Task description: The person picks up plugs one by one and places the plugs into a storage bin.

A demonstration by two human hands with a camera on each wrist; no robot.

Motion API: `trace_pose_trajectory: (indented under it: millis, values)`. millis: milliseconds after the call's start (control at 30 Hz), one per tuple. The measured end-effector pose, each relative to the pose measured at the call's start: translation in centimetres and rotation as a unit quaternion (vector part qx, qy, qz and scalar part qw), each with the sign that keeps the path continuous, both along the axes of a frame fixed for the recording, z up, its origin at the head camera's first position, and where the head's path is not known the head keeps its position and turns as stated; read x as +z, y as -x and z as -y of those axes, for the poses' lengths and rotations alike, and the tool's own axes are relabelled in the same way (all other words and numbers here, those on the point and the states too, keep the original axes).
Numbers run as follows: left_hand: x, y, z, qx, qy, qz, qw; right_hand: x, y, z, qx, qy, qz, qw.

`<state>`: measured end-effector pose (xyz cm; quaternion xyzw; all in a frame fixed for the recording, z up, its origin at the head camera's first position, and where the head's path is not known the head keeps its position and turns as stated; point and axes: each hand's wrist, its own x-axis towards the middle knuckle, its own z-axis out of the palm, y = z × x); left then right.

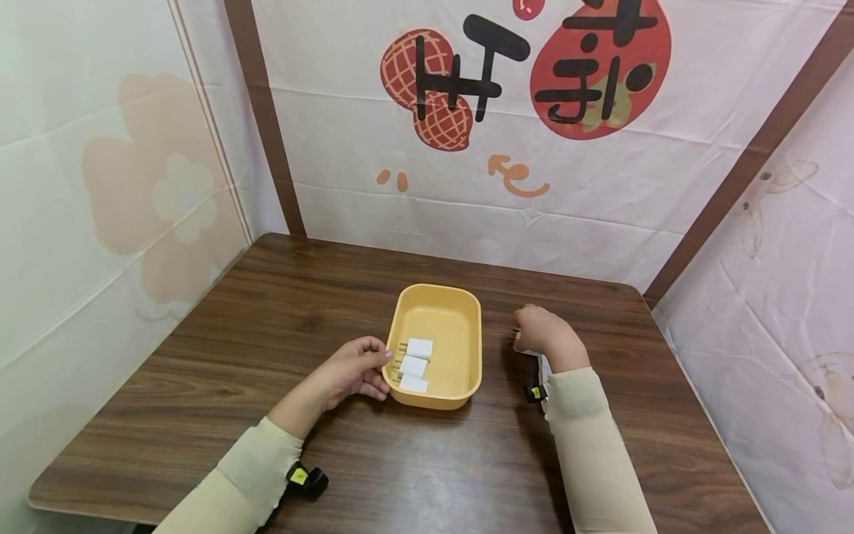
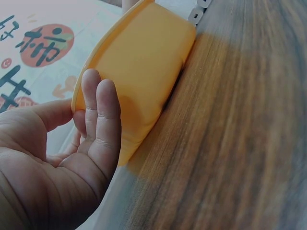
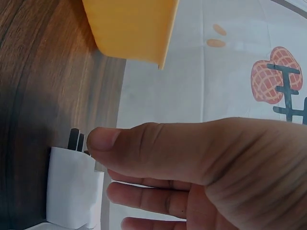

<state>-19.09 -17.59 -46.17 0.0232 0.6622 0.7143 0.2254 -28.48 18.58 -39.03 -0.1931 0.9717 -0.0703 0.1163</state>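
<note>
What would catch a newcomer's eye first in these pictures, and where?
Probably the yellow tray near the middle of the table, with three white plugs along its left side. The left hand grips its rim; the right hand is near another white plug, right of the tray. Big red pictures with black writing stand out on the wall behind.

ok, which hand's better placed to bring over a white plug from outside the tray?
Right hand, probably: it's right beside a white plug, right of the tray. Left hand is opposite, holding the tray's left rim.
</note>
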Motion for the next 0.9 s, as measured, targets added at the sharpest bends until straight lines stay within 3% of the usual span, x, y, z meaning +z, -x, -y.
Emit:
trace_pose_trajectory:
  millis: [267,900]
  values:
    - [-0.1,-0.1,0.0,0.001,0.003,0.006,1.0,-0.9,0.2,-0.2,0.011,0.004,0.008,1.0]
    - [0.1,0.1,-0.1,0.0,0.002,0.0,1.0,-1.2,0.4,-0.6,-0.002,-0.01,-0.016,1.0]
